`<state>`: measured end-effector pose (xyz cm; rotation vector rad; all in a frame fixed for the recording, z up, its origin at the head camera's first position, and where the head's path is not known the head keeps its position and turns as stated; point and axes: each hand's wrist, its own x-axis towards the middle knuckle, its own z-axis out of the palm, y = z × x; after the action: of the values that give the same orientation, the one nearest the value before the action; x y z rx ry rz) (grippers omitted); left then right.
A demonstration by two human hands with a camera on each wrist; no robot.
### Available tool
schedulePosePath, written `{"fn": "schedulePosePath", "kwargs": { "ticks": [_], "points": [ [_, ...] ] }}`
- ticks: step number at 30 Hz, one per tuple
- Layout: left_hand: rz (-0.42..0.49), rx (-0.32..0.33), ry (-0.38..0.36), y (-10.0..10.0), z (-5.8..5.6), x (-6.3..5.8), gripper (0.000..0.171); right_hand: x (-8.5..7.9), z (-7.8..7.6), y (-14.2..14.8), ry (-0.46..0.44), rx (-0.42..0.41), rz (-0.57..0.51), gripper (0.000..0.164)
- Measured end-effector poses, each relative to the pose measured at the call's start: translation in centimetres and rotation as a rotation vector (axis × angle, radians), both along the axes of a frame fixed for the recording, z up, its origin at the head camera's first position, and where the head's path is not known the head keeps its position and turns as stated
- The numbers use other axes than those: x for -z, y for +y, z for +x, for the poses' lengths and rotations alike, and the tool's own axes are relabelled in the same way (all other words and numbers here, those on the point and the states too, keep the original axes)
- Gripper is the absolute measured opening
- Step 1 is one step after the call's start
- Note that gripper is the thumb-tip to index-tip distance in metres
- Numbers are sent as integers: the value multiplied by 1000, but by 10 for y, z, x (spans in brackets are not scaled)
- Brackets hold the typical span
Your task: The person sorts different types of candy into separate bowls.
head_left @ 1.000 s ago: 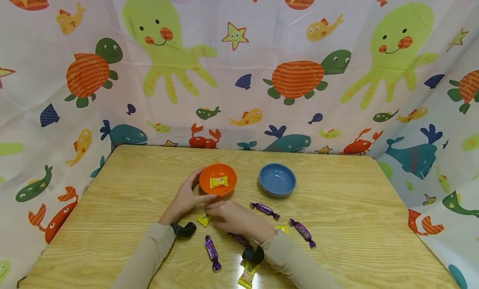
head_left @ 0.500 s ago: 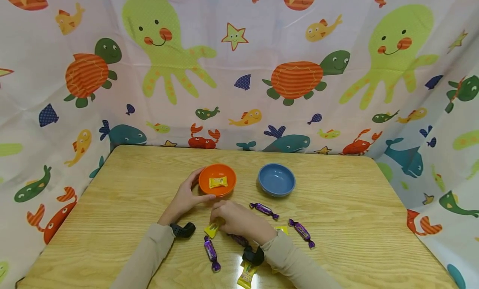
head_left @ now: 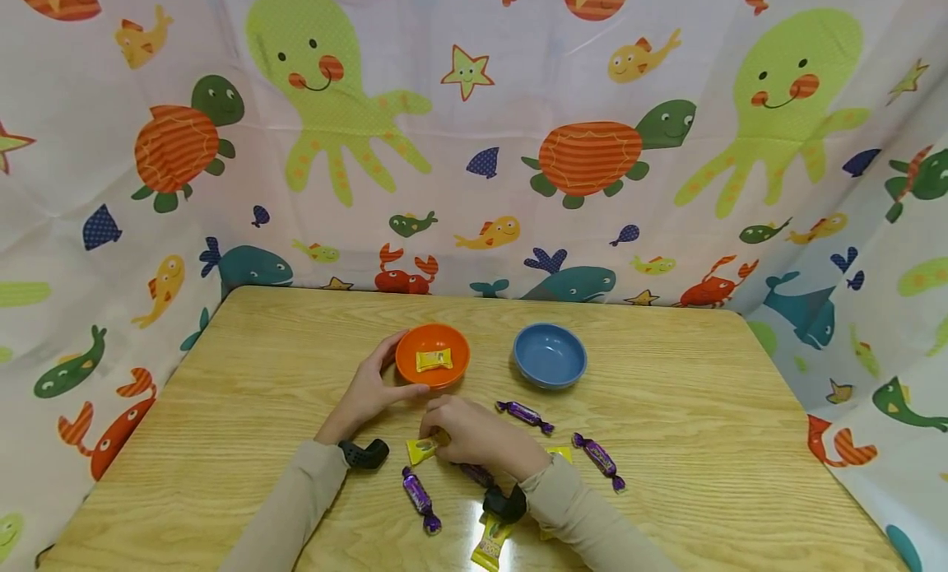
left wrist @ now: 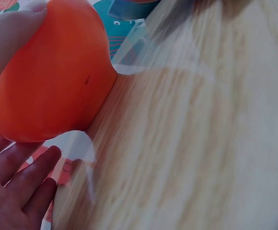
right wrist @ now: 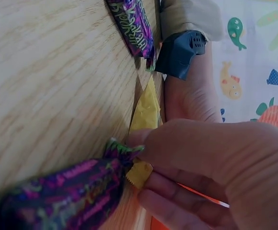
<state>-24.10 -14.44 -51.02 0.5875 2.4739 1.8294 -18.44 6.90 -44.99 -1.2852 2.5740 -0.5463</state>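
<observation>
My left hand (head_left: 373, 391) holds the orange bowl (head_left: 437, 337) at its left side, thumb along the near rim and fingers round the far side. In the left wrist view, the wall of the orange bowl (left wrist: 52, 81) stands beside the spread fingers. One yellow-wrapped candy (head_left: 434, 359) lies in the bowl. Just in front of it, my right hand (head_left: 477, 436) pinches another yellow-wrapped candy (head_left: 420, 451) between thumb and fingers. The right wrist view shows this yellow candy (right wrist: 147, 110) passing under the thumb, close over the table, with a twist-wrapped purple candy (right wrist: 67, 196) right beside it.
A blue bowl (head_left: 549, 360) stands right of the orange one. Purple candies lie around the right hand, one at left (head_left: 421, 501), others at right (head_left: 525, 417) and farther right (head_left: 599, 462). More yellow candies (head_left: 490, 546) lie near the right forearm, partly covered. A patterned curtain (head_left: 504, 144) closes the back.
My right hand has taken hold of the yellow candy and drawn it slightly right and nearer the body, turning it a little. The left hand and orange bowl stay put.
</observation>
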Motion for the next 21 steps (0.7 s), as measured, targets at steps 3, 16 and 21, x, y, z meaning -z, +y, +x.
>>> {"fn": "schedulePosePath", "kwargs": {
  "ticks": [3, 16, 21],
  "points": [
    [2, 2, 2, 0, 0, 0, 91, 1, -1, 1, 4, -1, -8, 20],
    [-34, -4, -48, -1, 0, -1, 93, -23, -1, 7, -31, -4, -105, 22],
    [-11, 6, -30, -2, 0, -1, 92, -39, -10, 12, -22, 6, -204, 22]
  ]
}}
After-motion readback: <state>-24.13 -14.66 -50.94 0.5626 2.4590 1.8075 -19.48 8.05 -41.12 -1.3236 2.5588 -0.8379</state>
